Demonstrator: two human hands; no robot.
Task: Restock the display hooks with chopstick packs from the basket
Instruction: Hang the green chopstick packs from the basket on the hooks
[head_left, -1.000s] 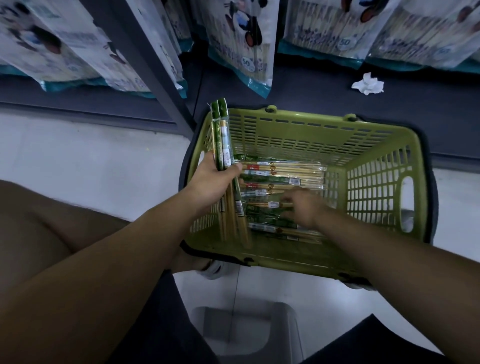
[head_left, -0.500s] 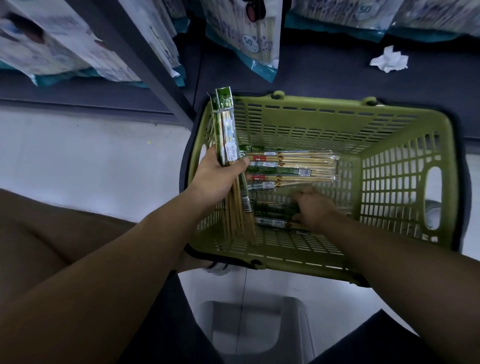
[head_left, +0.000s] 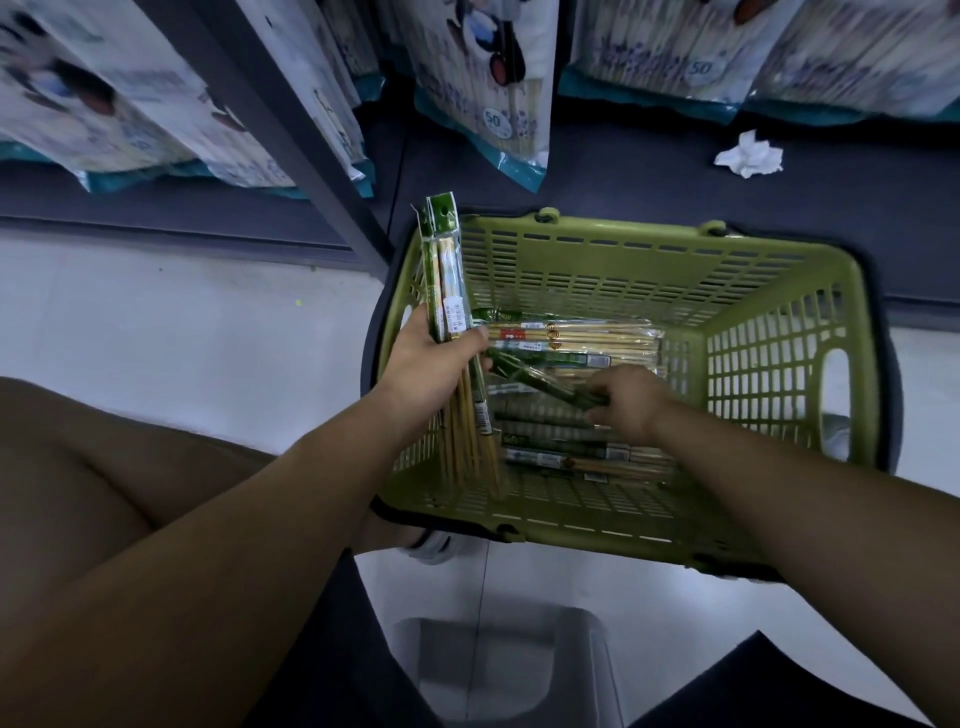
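Observation:
A green plastic basket stands on the floor in front of me. Several chopstick packs with green headers lie flat on its bottom. My left hand grips a bundle of chopstick packs upright at the basket's left wall, green hang tabs pointing up. Inside the basket, my right hand pinches one chopstick pack by its end; the pack is lifted at a slant toward my left hand.
Large white and teal bags hang in rows above a dark low shelf. A crumpled white tissue lies on that shelf. A dark upright post stands left of the basket. A grey stool is under me.
My right hand has picked one pack out of the pile and raised it toward the left. The left hand keeps its bundle upright. The view has shifted a little.

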